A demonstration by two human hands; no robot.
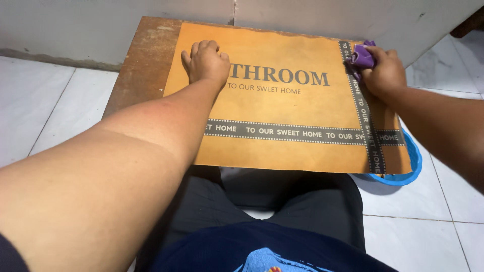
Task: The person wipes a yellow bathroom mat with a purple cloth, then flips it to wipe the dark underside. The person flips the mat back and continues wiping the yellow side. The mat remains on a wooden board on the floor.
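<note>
Pressing our left hand (205, 63) flat and open on the orange mat (282, 108), we close our right hand (385, 73) around a purple brush (362, 56) at the mat's far-right corner, long axis left-right.

- Mat (292, 108) lies flat on a low board (143, 60); board shows past the mat's left and far edges.
- Board's far edge sits against the wall (322, 15), floor tiles (35, 100) either side.
- Left hand (205, 63) rests palm-down on the mat's far-left part.
- Right hand (385, 75) is at the mat's far-right corner, closed around a small brush-like tool (362, 56), probably touching the mat.
- Basin (403, 174) sits on the floor under the mat's near-right corner, mostly hidden.
- Person's legs (272, 201) are just before the mat's near edge.
</note>
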